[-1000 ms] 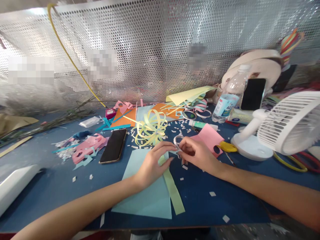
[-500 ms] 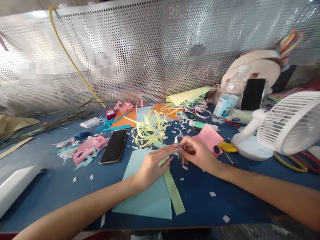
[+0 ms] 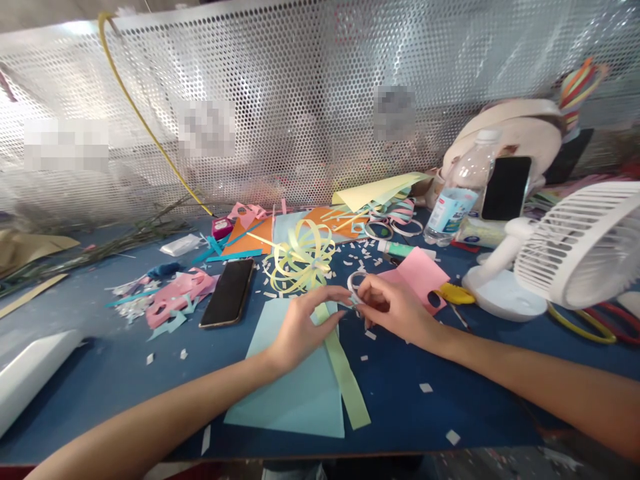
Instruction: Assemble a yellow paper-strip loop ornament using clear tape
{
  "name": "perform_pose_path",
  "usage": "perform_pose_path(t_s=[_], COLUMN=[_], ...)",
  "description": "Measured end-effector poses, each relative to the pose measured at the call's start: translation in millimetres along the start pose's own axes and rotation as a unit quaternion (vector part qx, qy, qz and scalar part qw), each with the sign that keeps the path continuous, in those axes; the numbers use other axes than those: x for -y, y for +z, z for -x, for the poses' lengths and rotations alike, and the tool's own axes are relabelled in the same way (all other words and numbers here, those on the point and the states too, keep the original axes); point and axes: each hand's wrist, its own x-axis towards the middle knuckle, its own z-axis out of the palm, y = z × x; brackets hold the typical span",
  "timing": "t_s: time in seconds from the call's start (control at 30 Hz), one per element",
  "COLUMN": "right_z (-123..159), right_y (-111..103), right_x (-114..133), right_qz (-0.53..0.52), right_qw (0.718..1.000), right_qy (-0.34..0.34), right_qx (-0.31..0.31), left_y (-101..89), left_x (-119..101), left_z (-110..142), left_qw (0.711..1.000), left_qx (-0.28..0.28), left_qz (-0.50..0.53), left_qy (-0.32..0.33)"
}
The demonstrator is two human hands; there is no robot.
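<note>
My right hand pinches a white ring, perhaps a small tape roll or a paper loop; I cannot tell which. Just left of it, my left hand is curved, thumb and fingers apart, its fingertips close to the ring. Whether they touch it is unclear. Beneath the left hand lies a light blue paper sheet, with a pale green paper strip along its right edge. Beyond the hands stands a ball of looped yellow paper strips.
A black phone and pink paper scraps lie to the left. On the right are folded pink paper, yellow-handled scissors, a white fan and a plastic bottle. White paper bits dot the blue table.
My left hand's fingers were flatter and reached over the ring; now they have drawn back left, with thumb and fingers curved apart. The right hand keeps its pinch, and more of the ring shows.
</note>
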Motion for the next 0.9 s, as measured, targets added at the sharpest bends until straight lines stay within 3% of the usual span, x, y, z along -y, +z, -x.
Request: perform_pose_path(t_s=[0.3,0.9], right_z=[-0.5,-0.5], right_y=[-1.9,-1.4], right_x=[3.1,4.7], right_qz=[-0.009,-0.004], right_qw=[1.000,1.000], right_qy=[0.011,0.004], right_qx=[0.004,0.017], left_y=[0.8,-0.2], left_x=[5.1,4.0], left_z=[-1.0,0.0], left_qw=[0.998,0.998], left_qx=[0.015,0.032], left_qz=[-0.040,-0.032], left_qy=[0.055,0.036])
